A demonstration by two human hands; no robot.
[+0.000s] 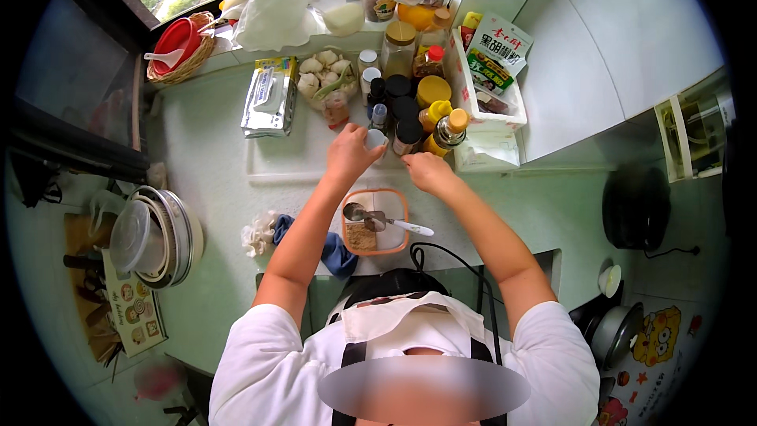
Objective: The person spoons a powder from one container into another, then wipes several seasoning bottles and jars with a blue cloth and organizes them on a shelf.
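At the front of a cluster of bottles, my left hand (pixel 352 158) is closed around a small jar with a whitish top (pixel 374 140). My right hand (pixel 428 171) is just right of it, its fingers drawn together at the foot of a dark-lidded spice jar (pixel 408 132); whether they grip anything is hidden. Between my forearms sits an orange-rimmed divided box (pixel 408 209) with brown powder (pixel 360 237) in one compartment. A metal spoon with a white handle (pixel 412 227) lies across it. Beside the jars stands a yellow-capped oil bottle (pixel 451 128).
Garlic bulbs (pixel 325 75) and a wipes pack (pixel 270 99) lie at the back left. A white basket of packets (pixel 493 102) stands at the back right. Left of the box is a blue cloth (pixel 337 255). Stacked bowls (pixel 162 237) are at far left, a black cable (pixel 457 254) nearby.
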